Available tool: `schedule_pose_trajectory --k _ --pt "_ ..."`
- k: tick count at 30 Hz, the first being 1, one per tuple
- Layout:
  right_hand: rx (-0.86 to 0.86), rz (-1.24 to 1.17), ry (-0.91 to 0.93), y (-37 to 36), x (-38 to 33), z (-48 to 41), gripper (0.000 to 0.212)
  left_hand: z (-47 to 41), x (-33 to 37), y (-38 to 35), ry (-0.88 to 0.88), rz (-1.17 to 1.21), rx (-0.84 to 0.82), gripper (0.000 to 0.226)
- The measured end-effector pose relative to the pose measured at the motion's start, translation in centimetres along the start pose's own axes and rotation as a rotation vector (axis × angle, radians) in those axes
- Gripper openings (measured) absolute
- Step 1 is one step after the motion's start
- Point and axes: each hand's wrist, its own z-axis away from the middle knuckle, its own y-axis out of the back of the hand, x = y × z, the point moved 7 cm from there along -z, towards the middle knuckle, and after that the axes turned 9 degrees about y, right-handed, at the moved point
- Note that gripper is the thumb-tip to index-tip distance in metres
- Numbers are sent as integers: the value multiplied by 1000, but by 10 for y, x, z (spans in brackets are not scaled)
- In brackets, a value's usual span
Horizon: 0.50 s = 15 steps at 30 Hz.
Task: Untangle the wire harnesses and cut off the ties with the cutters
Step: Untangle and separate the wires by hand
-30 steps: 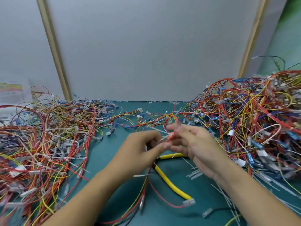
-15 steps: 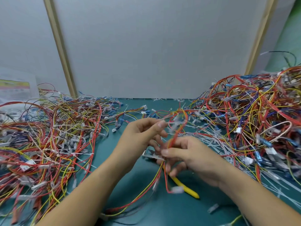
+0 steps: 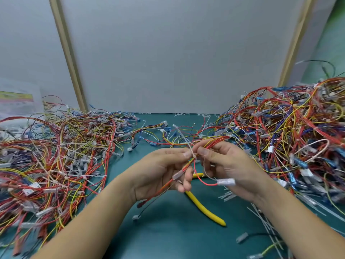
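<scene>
A small harness (image 3: pixel 212 143) of red, yellow and orange wires is held above the green table between both hands. My left hand (image 3: pixel 162 171) pinches it just below a white cable tie (image 3: pixel 188 144) whose tail sticks up and left. My right hand (image 3: pixel 227 165) grips the wires on the other side of the tie. A red wire with a clear sleeve (image 3: pixel 225 182) loops down under my right hand. The yellow-handled cutters (image 3: pixel 205 210) lie on the table beneath my hands, their head hidden by them.
A large pile of tangled harnesses (image 3: pixel 291 135) fills the right side, another spread pile (image 3: pixel 56 156) the left. Cut white tie scraps (image 3: pixel 261 215) lie near my right forearm. A grey partition (image 3: pixel 171 53) stands behind the green table (image 3: pixel 168 236).
Both hands turned the harness so the cable tie now stands between the fingertips. The red loop that rose above the hands is gone, and the wires now stretch toward the right pile.
</scene>
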Motion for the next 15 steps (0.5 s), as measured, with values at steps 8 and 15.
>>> schedule_pose_trajectory --k 8,15 --pt "38 291 -2 12 4 -3 20 0 6 13 -68 69 37 11" --pt "-453 1416 -21 3 9 15 89 15 33 45 -378 -44 417 14"
